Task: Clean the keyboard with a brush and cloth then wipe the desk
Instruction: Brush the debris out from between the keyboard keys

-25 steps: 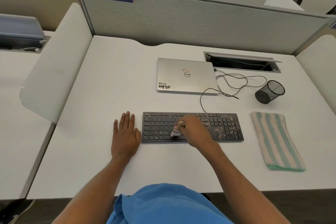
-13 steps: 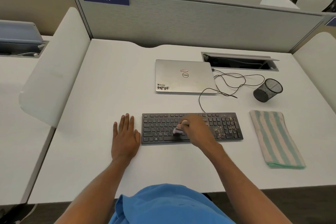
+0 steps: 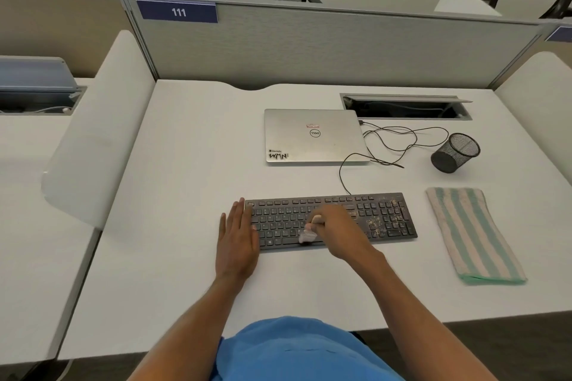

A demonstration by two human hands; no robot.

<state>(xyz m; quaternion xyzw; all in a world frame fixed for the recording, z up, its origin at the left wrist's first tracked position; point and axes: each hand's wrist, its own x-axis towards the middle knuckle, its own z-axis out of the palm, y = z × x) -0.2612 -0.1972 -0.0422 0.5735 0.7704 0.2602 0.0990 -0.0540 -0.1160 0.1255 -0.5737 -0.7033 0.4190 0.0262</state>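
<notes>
Step in hand: brushing the keyboard (image 3: 288, 219), judged from the task and the tool on the keys; cloth pass and desk wipe not yet done
Keyboard position: flat on the white desk (image 3: 185, 195), front centre, cable running back toward the closed laptop (image 3: 312, 136)
Tool hold: right grip (image 3: 340, 232) curled round the handle of the small brush (image 3: 309, 233), pale head down on the lower key rows left of centre; motion blur hides the exact finger placement
Bracing: left grip (image 3: 236, 238) holds nothing, fingers straight, laid flat at the keyboard's left end and touching it
Soiling noted: pale crumbs (image 3: 379, 223) sit thick on the right section, around the arrow keys and numeric pad; the left rows look clearer
Method advised: keep the left brace firm so the board cannot slide; work short strokes along the gaps between rows, in one direction, toward the crumbed end and off one edge
Risk: hard strokes may scatter debris across the desk or toward the laptop
Cloth: striped cloth (image 3: 473, 235) lies folded right of the keyboard, apart from it, untouched and within reach
</notes>
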